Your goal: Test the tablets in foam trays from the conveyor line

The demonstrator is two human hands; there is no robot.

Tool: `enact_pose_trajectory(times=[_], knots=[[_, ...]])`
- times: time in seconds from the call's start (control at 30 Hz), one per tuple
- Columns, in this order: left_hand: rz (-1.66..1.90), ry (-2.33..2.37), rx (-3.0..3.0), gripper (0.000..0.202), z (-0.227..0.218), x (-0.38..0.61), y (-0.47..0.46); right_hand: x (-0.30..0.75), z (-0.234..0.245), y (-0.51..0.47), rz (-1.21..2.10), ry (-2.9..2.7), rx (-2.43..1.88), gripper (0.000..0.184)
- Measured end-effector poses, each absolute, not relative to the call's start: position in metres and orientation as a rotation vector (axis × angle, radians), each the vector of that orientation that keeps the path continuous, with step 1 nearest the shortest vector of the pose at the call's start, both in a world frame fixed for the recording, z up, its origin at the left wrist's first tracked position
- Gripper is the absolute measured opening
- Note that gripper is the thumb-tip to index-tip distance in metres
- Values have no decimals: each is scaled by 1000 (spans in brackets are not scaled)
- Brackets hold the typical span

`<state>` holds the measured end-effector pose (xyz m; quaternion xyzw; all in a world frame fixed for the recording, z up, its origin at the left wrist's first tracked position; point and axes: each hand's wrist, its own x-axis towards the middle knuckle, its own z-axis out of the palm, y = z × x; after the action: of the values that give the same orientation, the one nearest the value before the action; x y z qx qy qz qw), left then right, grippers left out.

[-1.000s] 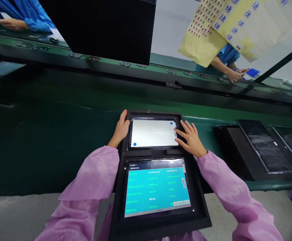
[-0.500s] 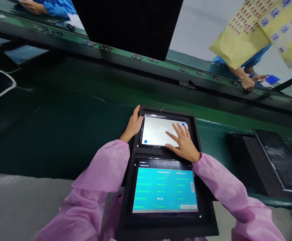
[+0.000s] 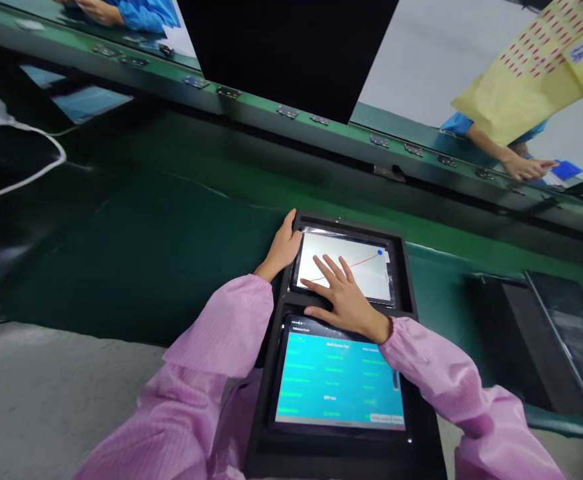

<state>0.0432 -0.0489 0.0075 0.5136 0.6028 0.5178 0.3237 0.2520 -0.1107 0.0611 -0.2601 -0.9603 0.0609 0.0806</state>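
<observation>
A black tray [image 3: 341,460] holds two tablets, one in each recess. My left hand [image 3: 282,248] grips the tray's upper left edge, close beside the far tablet [image 3: 374,283]. On that tablet's white screen a thin red line runs from a blue dot at the upper right toward the lower left. My right hand [image 3: 345,301] lies over this screen with fingers spread, its index fingertip at the screen's lower left, holding nothing. The near tablet [image 3: 339,387] shows a turquoise menu with green and white text; my right wrist covers part of its top edge.
Dark tablets and black trays [image 3: 569,327] lie on the green bench [image 3: 121,267] at the right. A white cable [image 3: 46,170] curls at the left. Small boards [image 3: 287,112] line the raised ledge behind. A black panel [image 3: 286,53] hangs overhead. People in blue sleeves [image 3: 146,13] work beyond.
My right hand has slid left and down across the far tablet's screen. A red line now shows there, and the lower left blue dot is no longer visible. My left hand keeps its grip.
</observation>
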Motion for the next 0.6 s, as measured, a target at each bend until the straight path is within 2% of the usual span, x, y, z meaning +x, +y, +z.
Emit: enact_pose_trajectory(times=[0.4,0.6], knots=[[1327,1583,1325,63,11,44,-52,310,65,-86,27,-2656,-1035,51],[1415,1592,1420,53,13,43,-54,309,58,-87,39,-2711,-1025,51]])
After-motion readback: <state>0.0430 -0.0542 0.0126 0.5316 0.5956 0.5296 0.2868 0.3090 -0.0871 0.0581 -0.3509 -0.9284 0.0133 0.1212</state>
